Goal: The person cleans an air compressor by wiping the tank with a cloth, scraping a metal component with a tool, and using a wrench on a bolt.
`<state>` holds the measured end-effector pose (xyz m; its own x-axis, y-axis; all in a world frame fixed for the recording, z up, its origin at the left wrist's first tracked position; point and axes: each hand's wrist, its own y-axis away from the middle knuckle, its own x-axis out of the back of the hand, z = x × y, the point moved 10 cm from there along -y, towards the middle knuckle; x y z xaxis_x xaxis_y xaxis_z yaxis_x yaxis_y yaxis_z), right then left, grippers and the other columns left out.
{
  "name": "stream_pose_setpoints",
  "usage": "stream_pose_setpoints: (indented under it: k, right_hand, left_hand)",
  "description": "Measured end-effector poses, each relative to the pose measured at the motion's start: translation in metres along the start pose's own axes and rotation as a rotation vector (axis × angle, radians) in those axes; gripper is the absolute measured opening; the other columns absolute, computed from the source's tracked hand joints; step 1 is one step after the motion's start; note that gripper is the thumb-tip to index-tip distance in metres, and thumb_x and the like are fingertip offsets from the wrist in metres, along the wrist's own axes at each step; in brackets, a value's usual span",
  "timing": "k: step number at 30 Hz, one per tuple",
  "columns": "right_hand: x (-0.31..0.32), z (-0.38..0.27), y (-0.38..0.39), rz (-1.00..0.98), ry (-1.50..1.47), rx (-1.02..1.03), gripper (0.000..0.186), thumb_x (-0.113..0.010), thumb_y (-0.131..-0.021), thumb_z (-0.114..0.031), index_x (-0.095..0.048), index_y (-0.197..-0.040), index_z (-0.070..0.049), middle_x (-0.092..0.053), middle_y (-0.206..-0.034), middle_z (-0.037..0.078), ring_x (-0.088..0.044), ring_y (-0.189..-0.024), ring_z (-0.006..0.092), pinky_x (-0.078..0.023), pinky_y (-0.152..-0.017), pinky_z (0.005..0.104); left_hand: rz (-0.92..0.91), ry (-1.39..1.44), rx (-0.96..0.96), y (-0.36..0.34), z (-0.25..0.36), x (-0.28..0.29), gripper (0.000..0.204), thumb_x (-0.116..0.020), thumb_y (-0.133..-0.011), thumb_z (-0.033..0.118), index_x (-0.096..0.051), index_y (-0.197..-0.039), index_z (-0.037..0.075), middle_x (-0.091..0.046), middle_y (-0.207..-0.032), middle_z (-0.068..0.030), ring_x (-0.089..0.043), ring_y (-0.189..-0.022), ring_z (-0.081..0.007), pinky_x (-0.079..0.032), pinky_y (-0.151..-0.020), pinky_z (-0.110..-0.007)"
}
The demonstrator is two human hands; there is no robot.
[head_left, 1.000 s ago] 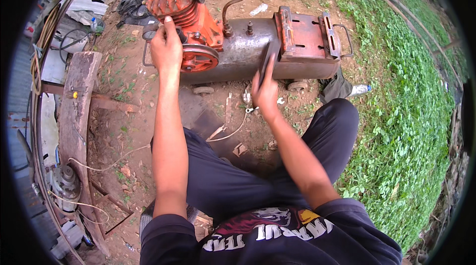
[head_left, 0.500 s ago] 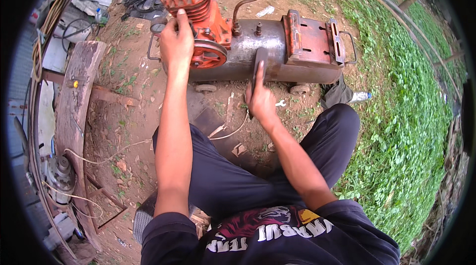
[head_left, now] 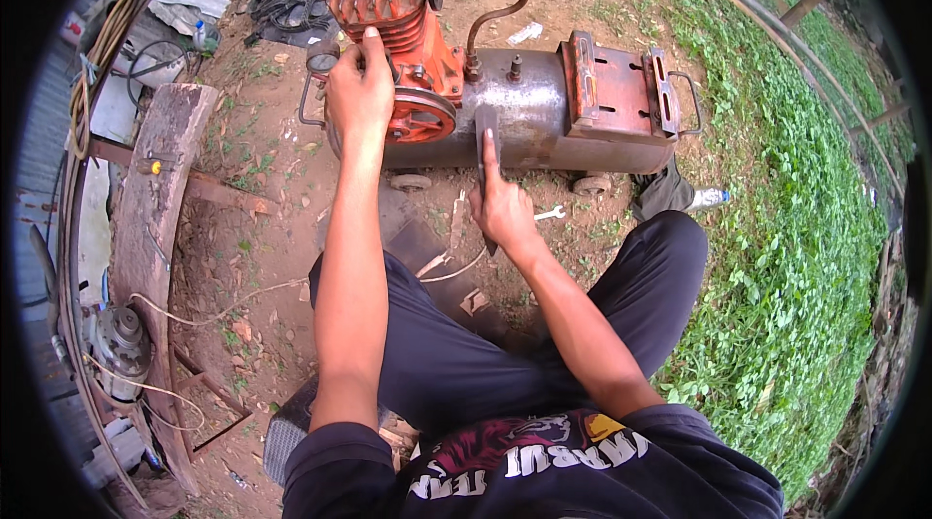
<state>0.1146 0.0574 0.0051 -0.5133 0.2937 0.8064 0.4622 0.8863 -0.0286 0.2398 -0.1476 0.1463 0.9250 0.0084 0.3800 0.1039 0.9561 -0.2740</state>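
Note:
A red finned air compressor pump (head_left: pixel 413 38) stands on the left part of a rusty cylindrical tank (head_left: pixel 529 97), whose top has a shiny bare-metal patch. My left hand (head_left: pixel 361 87) is closed on the pump's near left side, above its red pulley wheel (head_left: pixel 419 117); the thumb lies on the fins and the other fingertips are hidden. In my right hand (head_left: pixel 507 213) is a long, dark, flat hand tool (head_left: pixel 486 121), its exact kind unclear. My index finger stretches along its back. The tool's far end lies against the tank's near upper side, right of the pulley.
A slotted red mounting plate (head_left: pixel 621 87) tops the tank's right end. A wrench (head_left: pixel 550 213) lies on the dirt near small wheels. A plastic bottle (head_left: pixel 711 198) and dark cloth (head_left: pixel 663 193) sit at right. A wooden plank (head_left: pixel 146 218) stands left; grass (head_left: pixel 796 257) borders the right.
My right hand has drawn the flat tool left and toward me along the tank. The left hand keeps its place on the pump, while the whole view has shifted slightly.

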Motion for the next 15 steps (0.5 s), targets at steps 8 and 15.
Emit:
stream_pose_setpoints:
  k: [8, 15]
  right_hand:
    - [0.045, 0.002, -0.098, 0.121, -0.090, -0.007, 0.090, -0.055, -0.086, -0.019, 0.004, -0.153, -0.010, -0.063, -0.073, 0.034, -0.062, -0.069, 0.0532, -0.052, -0.071, 0.0603]
    - [0.024, -0.014, -0.030, 0.075, -0.098, 0.011, 0.093, -0.057, -0.083, -0.015, 0.005, -0.153, -0.010, -0.061, -0.067, 0.033, -0.062, -0.067, 0.0525, -0.051, -0.069, 0.0605]
  left_hand:
    - [-0.007, -0.030, -0.041, 0.002, 0.006, -0.005, 0.056, -0.049, -0.094, 0.050, -0.064, -0.079, -0.002, -0.065, -0.074, -0.0224, -0.064, -0.077, -0.0407, -0.047, -0.071, -0.045]
    - [0.038, -0.020, -0.040, 0.005, 0.007, 0.007, 0.056, -0.052, -0.094, 0.050, -0.064, -0.079, -0.002, -0.065, -0.073, -0.0216, -0.065, -0.076, -0.0388, -0.047, -0.071, -0.044]
